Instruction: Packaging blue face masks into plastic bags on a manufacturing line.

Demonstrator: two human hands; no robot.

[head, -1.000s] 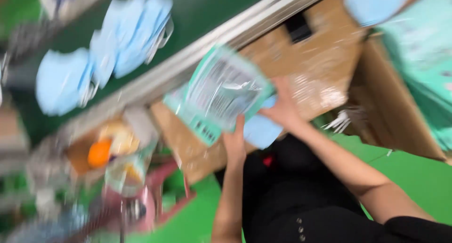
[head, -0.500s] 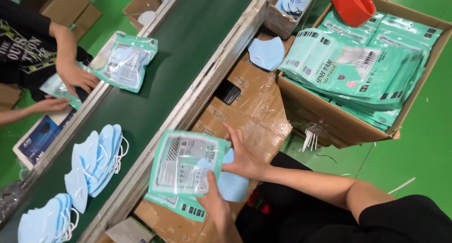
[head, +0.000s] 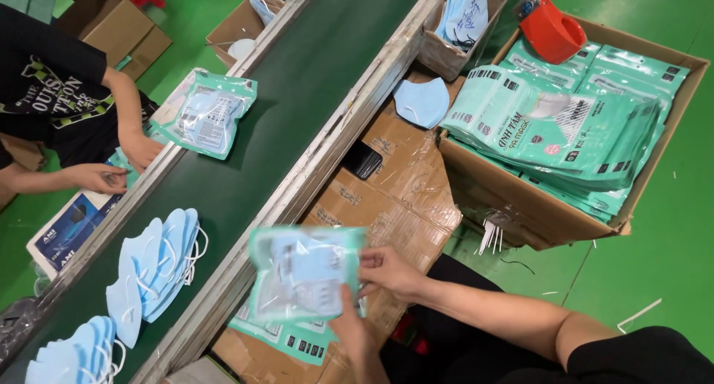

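Low in the frame, the left hand (head: 353, 332) and right hand (head: 390, 271) grasp a teal mask pouch (head: 305, 272), fingers pinching its right edge.

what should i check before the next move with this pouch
1. Both hands on pouch: left hand at its lower edge, right hand at its right edge: ok.
2. Masks inside pouch: pale blue shows through: ok.
3. Pouch top sealed: blurred, cannot tell.
4. Bare belt beside pouch: ok.
5. Mask stack on belt lies apart from pouch: ok.
6. Co-worker's hand at the far rail, apart: ok.
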